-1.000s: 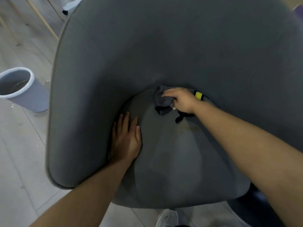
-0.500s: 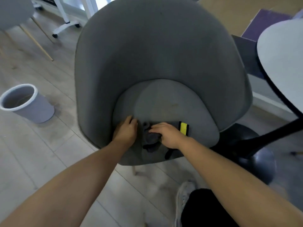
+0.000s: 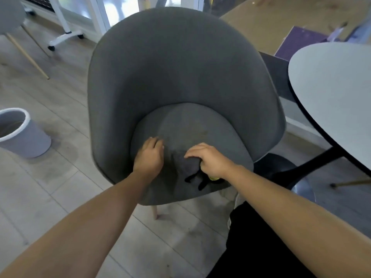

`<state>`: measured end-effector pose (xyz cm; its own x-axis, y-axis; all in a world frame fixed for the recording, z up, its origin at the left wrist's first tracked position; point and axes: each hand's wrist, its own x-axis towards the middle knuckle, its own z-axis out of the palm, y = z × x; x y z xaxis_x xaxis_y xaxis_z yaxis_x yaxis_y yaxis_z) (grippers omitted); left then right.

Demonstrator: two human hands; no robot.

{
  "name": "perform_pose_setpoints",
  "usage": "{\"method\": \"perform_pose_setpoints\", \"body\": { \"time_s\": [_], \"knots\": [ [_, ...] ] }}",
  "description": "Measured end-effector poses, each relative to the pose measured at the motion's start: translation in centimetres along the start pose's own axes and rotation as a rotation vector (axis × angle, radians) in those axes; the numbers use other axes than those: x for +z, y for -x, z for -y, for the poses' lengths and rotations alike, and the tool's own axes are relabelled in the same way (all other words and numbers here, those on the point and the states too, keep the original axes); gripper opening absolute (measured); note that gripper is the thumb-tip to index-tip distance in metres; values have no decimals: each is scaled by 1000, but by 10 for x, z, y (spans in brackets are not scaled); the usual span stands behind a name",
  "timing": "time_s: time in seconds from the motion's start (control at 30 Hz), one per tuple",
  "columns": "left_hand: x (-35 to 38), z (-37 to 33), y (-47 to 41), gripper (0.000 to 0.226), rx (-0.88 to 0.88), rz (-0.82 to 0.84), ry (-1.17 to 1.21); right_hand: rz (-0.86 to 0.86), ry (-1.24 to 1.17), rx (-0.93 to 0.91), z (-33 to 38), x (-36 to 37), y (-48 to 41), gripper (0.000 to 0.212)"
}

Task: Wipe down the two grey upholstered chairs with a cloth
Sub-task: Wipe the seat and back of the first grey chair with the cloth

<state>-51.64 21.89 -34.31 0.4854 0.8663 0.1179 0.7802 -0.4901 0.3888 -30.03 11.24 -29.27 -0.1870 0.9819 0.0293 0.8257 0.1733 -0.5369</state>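
Right hand (image 3: 210, 160): clamped on a bunched dark grey cloth (image 3: 185, 164), pressing it to the seat cushion (image 3: 190, 125); a second ago this hand worked the far back of the seat, where cushion meets backrest, and half a second ago it had come to the near part, where it sits now. Fingers curl over the cloth's top, knuckles up, forearm running in from the near right. A black strap and a bit of yellow-green tag (mostly hidden under the palm) trail from the cloth toward the near seat edge.

Left hand (image 3: 149, 155): holds nothing, fingers loosely bent, resting on the near-left part of the cushion just beside the cloth but apart from it. A second ago it lay flat with fingers spread; since then it has curled, staying left of the cloth. Forearm enters from the near left.

Grey upholstered chair (image 3: 180, 67): curved shell back wrapping a rounded cushion, fabric dark grey; a faint brownish mark shows on the cushion beyond the hands. One pale wooden leg (image 3: 155, 211) visible below the near edge.

Surroundings: grey bin (image 3: 24, 137) with white rim on the wood floor at left, damp patch beside it; pale round table (image 3: 337, 93) with black edge at right; second chair (image 3: 10, 15), partly cut off, at far left
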Motion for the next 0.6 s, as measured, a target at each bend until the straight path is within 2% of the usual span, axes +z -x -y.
{"method": "perform_pose_setpoints", "body": {
  "time_s": [0.07, 0.2, 0.33, 0.4, 0.5, 0.53, 0.6],
  "knots": [
    [6, 4, -23, 37, -25, -18, -4, -51, 51, 12, -23, -25, -33, 61],
    [38, 16, -51, 46, -168, 117, -128, -132, 149, -29, -69, -71, -106, 60],
    [67, 28, -37, 53, -159, -46, -204, -90, 172, 34, -116, -99, -173, 59],
    [72, 30, -39, 49, -144, -100, -205, -20, 195, 43, -143, -97, -203, 58],
    [76, 31, -38, 47, -132, -131, -233, 135, 145, 167, -176, -70, -224, 57],
    [78, 32, -38, 47, -128, -133, -245, 148, 113, 201, -185, -57, -223, 56],
    [77, 34, -38, 48, -117, -125, -263, 71, 21, 224, -196, -37, -216, 55]
  ]
}}
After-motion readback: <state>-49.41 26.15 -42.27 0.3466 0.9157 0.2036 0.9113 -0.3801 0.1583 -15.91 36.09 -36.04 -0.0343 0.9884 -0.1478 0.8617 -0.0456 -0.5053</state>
